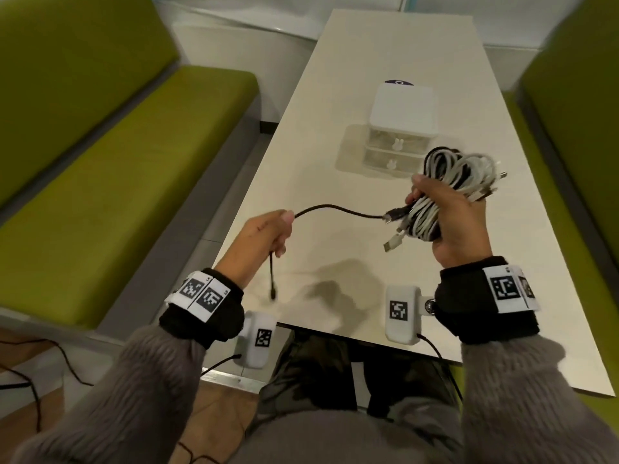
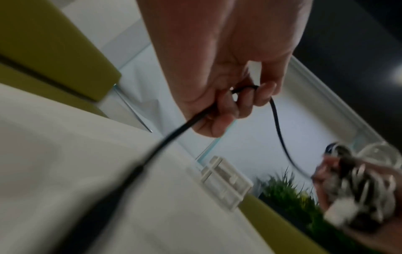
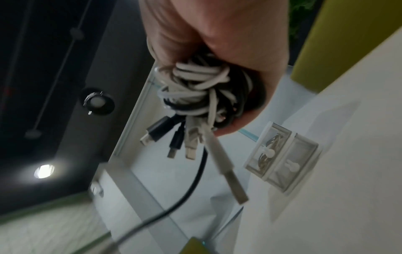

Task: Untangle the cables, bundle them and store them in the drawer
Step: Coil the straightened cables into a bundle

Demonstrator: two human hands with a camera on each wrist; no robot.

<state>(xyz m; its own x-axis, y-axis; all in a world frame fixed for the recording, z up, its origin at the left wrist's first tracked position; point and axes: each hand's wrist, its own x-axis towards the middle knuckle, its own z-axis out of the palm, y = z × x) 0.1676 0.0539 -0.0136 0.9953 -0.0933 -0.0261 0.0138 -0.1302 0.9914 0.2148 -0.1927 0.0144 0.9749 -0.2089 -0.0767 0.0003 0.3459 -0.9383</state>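
Black and white cords fill our right hand, which is closed round a thick coiled bundle held up above the counter. Several plugs stick out of the bundle on the side toward our left hand. In the right wrist view the fingers are wrapped tight round the coils, with the plugs hanging below them.

One black cable leaves the bundle and runs across to our left hand, sagging slightly in between. That hand is closed on it, the cable gripped between thumb and curled fingers; the left wrist view shows it passing through the fist. Below the fist, the free end hangs straight down, its plug clear of the counter.

So the cable's long axis lies side to side between our hands. Our left hand has the loose tail and our right has everything else. We judge this cable is either being drawn out of the bundle or wound round it as a tie; we cannot tell which.

Beyond the bundle a small white chest of drawers stands on the counter, well apart from both hands. Both its clear drawers look pushed in. The upper drawer seems to hold some cord already, and the lower one looks empty. Our right hand is the nearer to it, but it is full, so our left would have to pull a drawer out.
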